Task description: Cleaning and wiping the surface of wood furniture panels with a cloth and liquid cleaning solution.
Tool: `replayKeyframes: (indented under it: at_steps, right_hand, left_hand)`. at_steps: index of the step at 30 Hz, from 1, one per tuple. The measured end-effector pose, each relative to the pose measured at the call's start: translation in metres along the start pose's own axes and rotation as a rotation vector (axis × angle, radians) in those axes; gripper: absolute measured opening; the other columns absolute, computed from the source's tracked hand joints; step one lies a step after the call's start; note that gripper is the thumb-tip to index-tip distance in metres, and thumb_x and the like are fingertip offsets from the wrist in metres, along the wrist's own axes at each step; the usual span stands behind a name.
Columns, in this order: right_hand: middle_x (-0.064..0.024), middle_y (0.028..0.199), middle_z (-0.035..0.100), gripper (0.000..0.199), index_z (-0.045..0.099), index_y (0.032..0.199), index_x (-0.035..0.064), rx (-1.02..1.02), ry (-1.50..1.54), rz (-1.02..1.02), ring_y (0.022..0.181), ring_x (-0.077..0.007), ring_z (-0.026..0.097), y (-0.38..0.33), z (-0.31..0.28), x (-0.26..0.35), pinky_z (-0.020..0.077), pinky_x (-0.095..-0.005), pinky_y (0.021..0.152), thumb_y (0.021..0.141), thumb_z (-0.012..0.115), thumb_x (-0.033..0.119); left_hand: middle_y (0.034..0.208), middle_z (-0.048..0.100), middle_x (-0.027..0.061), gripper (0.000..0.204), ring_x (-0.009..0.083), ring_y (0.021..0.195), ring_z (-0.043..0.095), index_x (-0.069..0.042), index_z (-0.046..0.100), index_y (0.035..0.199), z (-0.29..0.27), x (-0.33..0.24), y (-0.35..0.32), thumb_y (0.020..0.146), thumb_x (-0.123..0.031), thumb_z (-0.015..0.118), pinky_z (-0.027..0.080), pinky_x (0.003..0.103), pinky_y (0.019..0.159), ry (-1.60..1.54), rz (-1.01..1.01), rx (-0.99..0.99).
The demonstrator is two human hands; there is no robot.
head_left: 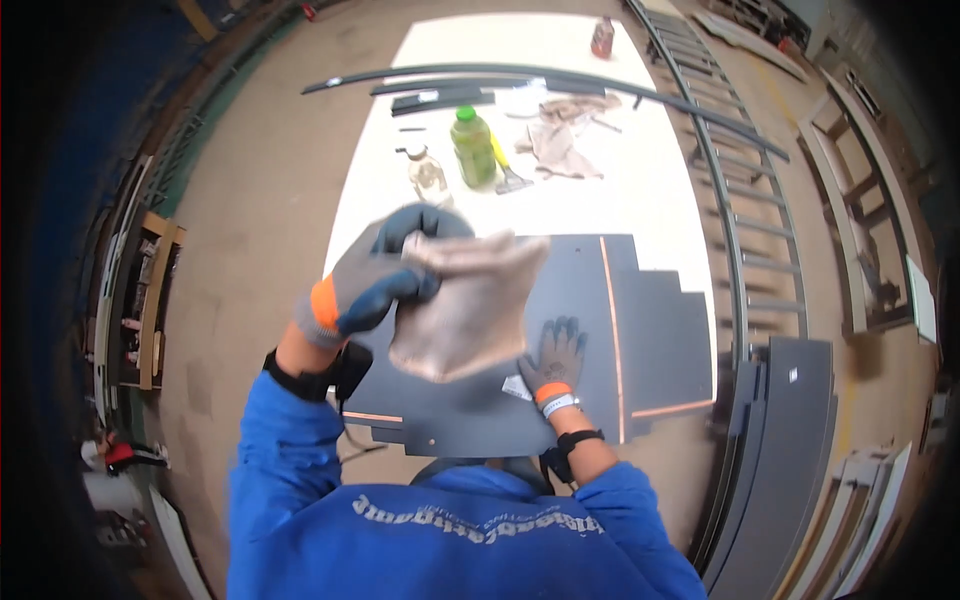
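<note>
Cloth (462, 318) in left hand (378, 278), white label (515, 387) by right hand (559, 362).

The held rag (465, 318) looks like soft cloth. The big dark sheet (575, 280) looks smooth and matt, and the green bottle (474, 152) looks like see-through plastic.

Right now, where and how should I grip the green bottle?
Grip the green bottle around its body, below the green cap, probably from the near side: it appears upright, with a clear bottle to its left and a yellow-handled tool close on its right. The right hand suits, since the left hand holds a cloth.
</note>
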State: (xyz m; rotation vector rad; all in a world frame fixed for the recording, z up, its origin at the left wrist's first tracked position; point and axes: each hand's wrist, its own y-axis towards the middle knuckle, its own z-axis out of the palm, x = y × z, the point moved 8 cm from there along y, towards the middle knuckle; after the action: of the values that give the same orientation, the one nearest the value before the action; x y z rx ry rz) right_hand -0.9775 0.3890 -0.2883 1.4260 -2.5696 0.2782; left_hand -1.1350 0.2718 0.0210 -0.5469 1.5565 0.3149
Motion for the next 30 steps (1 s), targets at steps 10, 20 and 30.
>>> replayKeyframes:
  at_steps: [10,20,30]
  right_hand:
    - [-0.0105,0.141,0.044,0.067,0.044,0.134,0.0065,1.168,2.333,0.015,0.123,-0.0259,0.048,-0.077,-0.065,0.115,0.0408,-0.0404,0.102,0.092,0.04,0.058]
    - [-0.0131,0.138,0.046,0.062,0.039,0.138,0.0076,1.44,2.355,0.217,0.124,-0.0251,0.048,-0.125,-0.071,0.172,0.0443,-0.0467,0.1,0.094,0.043,0.052]
    - [-0.0077,0.114,0.055,0.049,0.045,0.13,0.004,0.849,1.779,-0.387,0.103,-0.0175,0.054,-0.11,-0.079,0.287,0.0456,-0.0305,0.089,0.096,0.049,0.039]
  left_hand:
    - [0.088,0.053,0.0034,0.033,0.013,0.079,0.049,-0.002,0.055,0.1,0.035,0.096,-0.118,0.07,-0.01,0.063,0.044,0.028,0.071,0.282,-0.259,-0.225]
    - [0.116,0.057,0.0162,0.055,0.025,0.104,0.057,0.001,0.05,0.123,-0.026,0.17,-0.192,0.076,-0.022,0.069,0.047,0.034,0.089,0.768,-0.21,-0.827]
    - [0.1,0.059,0.0126,0.036,0.0185,0.092,0.058,-0.003,0.055,0.118,-0.041,0.165,-0.213,0.09,-0.026,0.057,0.049,0.03,0.082,-0.015,-0.019,-0.557]
